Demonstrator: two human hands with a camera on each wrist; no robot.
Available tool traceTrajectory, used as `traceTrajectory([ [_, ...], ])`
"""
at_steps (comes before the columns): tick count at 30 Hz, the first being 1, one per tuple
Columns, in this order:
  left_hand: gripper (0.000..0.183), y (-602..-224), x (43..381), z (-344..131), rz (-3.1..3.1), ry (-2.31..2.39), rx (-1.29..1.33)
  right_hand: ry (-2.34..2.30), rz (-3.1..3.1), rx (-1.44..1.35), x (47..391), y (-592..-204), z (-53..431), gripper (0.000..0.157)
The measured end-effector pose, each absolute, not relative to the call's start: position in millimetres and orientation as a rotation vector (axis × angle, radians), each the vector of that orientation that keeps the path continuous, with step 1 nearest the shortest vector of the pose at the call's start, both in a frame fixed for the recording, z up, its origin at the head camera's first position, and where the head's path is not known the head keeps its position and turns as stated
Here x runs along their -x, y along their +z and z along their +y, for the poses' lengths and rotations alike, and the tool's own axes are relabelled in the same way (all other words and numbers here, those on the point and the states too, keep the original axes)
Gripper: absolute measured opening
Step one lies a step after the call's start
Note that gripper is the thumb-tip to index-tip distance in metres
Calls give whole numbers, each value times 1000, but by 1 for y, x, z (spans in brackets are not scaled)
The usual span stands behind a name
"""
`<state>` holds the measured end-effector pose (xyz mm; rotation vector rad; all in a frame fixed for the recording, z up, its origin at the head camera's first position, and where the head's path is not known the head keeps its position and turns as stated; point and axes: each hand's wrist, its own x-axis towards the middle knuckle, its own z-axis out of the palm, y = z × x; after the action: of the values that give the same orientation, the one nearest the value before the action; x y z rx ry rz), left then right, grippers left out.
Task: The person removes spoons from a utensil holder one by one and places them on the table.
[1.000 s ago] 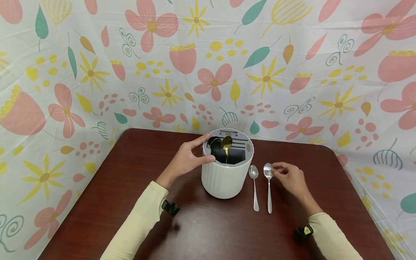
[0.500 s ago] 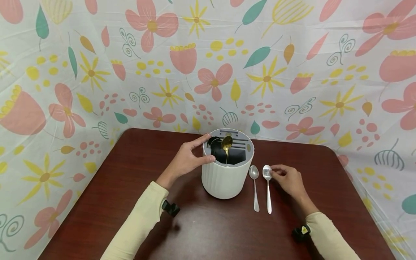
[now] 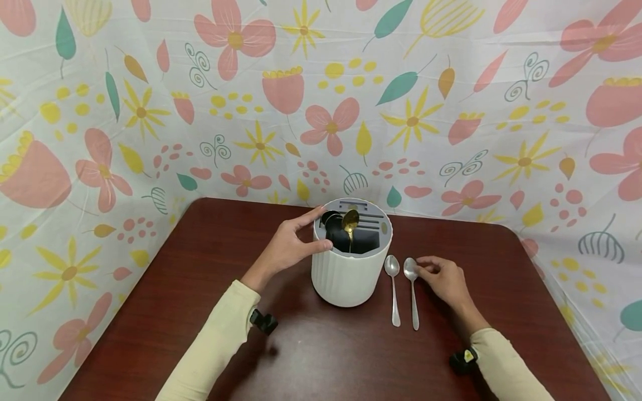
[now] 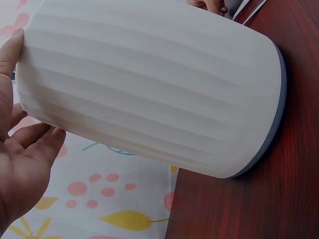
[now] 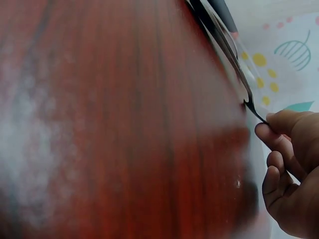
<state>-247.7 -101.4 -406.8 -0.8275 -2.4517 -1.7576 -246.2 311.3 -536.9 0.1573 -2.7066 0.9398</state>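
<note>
My left hand [image 3: 286, 245] grips the upper left side of a white ribbed utensil holder [image 3: 346, 281], thumb over its front rim and fingers behind. In the left wrist view the holder's ribbed wall [image 4: 149, 89] fills most of the picture. A gold spoon [image 3: 350, 221] and black utensils [image 3: 331, 223] stand in the grey-topped holder. To its right, my right hand [image 3: 446, 281] pinches the bowl edge of a silver spoon [image 3: 414, 306] between thumb and index finger. The right wrist view shows that spoon [image 5: 234, 64] edge-on. Between it and the holder lies another silver spoon [image 3: 393, 295].
The dark red-brown wooden table [image 3: 321, 356] runs back to a flower-patterned cloth [image 3: 321, 83] hanging behind it and along both sides. Black wrist cameras are strapped over the cream sleeves [image 3: 215, 328].
My right hand has drawn the pinched spoon's bowl end slightly left and toward me, closer to the other spoon. The left hand and the holder have stayed in place.
</note>
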Motion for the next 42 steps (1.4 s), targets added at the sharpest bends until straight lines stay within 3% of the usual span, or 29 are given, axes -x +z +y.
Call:
traceTrajectory([
  [29, 72, -403, 245, -101, -2447, -1799, 819, 725, -2749, -215, 237, -510, 318, 29],
  [42, 75, -404, 247, -101, -2478, -1742, 810, 762, -2564, -323, 224, -439, 302, 31],
])
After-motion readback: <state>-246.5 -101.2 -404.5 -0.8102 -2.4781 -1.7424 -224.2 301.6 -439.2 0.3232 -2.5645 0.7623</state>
